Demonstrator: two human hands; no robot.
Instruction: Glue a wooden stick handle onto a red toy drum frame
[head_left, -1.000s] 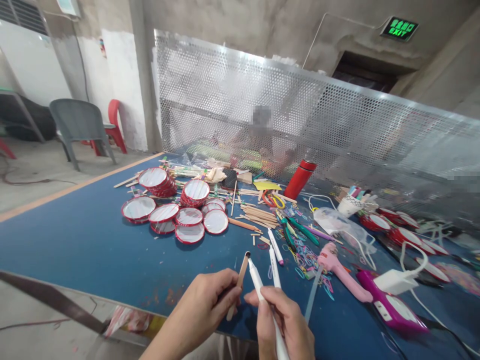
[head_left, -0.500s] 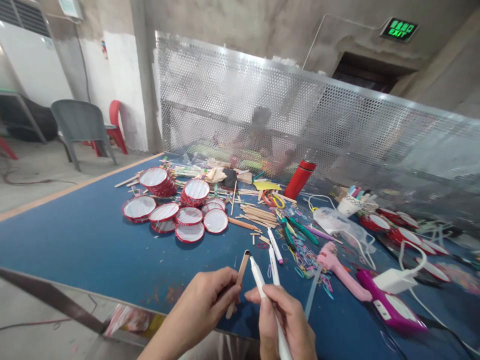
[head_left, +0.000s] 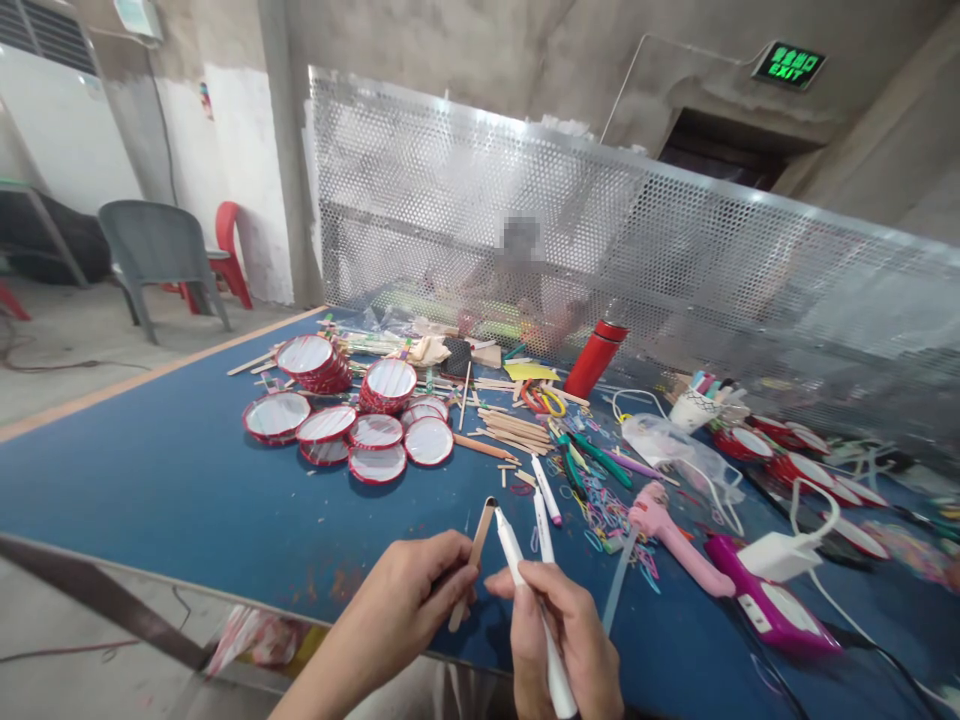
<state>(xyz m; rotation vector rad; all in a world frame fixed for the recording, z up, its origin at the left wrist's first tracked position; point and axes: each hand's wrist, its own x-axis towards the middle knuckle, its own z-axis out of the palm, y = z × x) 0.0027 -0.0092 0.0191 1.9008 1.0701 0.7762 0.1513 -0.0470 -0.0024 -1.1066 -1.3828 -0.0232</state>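
Between thumb and fingers, my left hand (head_left: 420, 590) pinches a wooden craft stick (head_left: 480, 545), held tilted above the near table edge. The stick's rounded upper end is dark, apparently inked. My right hand (head_left: 566, 625) grips a white marker (head_left: 514, 555) like a pen, its tip at or very close to that dark end; whether they touch I cannot tell. Two more white markers, one with a pink end (head_left: 546, 488) and another (head_left: 543, 525), lie just beyond my right hand. A pile of craft sticks (head_left: 517, 430) lies farther back.
Red-rimmed round discs (head_left: 377, 463) sit in stacks on the blue table (head_left: 187, 480). To the right are a pink glue gun (head_left: 679, 545), a purple power strip (head_left: 780, 605), green-handled pliers (head_left: 600, 460) and scattered rubber bands (head_left: 611, 505). A red bottle (head_left: 596, 362) stands before a perforated metal screen (head_left: 450, 180); a person is behind it.
The view has shifted slightly. Both hands keep their holds, and the marker tip stays by the stick's dark end. Nothing has been let go.
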